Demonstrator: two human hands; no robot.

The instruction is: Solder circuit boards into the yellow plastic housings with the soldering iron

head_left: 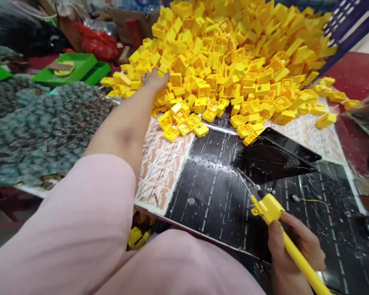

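My right hand [295, 241] is wrapped round a yellow soldering gun [270, 209]. Its thin metal tip and feed tube point up and left, over the black mat [209, 184]. At the near left edge of the heap of small yellow plastic cases [215, 65], my left hand [155, 80] reaches out at the end of a stretched arm. Thumb and fingers there are apart, the fingertips partly lost among the cases, and no held piece shows. Several loose yellow cases [184, 123] lie in front of the heap.
A black fan [273, 157] lies tilted behind the soldering tip. To its right is a small round metal part [295, 198] with thin wires. A mass of grey-green wired parts [46, 127] covers the left side, with green trays [70, 67] behind. A blue basket [347, 28] borders the heap.
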